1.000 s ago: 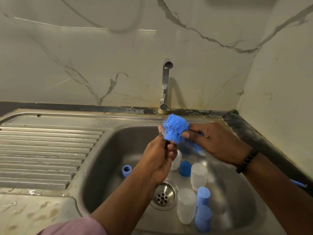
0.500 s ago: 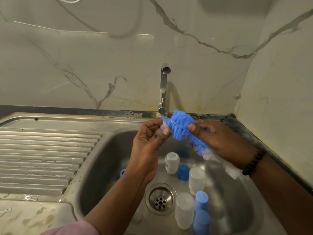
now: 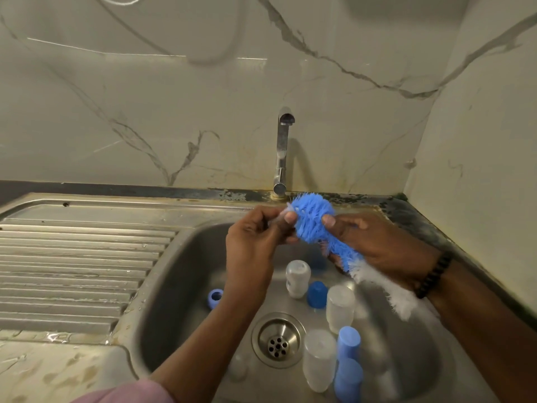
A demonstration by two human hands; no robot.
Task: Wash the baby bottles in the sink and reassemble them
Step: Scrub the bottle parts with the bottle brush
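Note:
My left hand (image 3: pixel 255 242) pinches a small clear teat (image 3: pixel 283 214) above the steel sink (image 3: pixel 180 286). My right hand (image 3: pixel 374 242) grips a bottle brush (image 3: pixel 312 222) with a blue bristle head and white bristles lower down, the blue head pressed against the teat. In the basin stand an upside-down clear bottle (image 3: pixel 297 279), two more frosted bottles (image 3: pixel 339 308) (image 3: pixel 319 359), a dark blue cap (image 3: pixel 317 293), two light blue caps (image 3: pixel 348 343) (image 3: pixel 348 379) and a blue ring (image 3: pixel 215 298).
The chrome tap (image 3: pixel 282 149) rises behind the basin; no water shows. The drain (image 3: pixel 278 340) sits at the basin's centre. A ribbed draining board (image 3: pixel 72 271) lies to the left. Marble walls close the back and right side.
Both hands have risen from the basin toward the tap's base. My left hand has turned so the teat shows at its fingertips, with the brush head against it.

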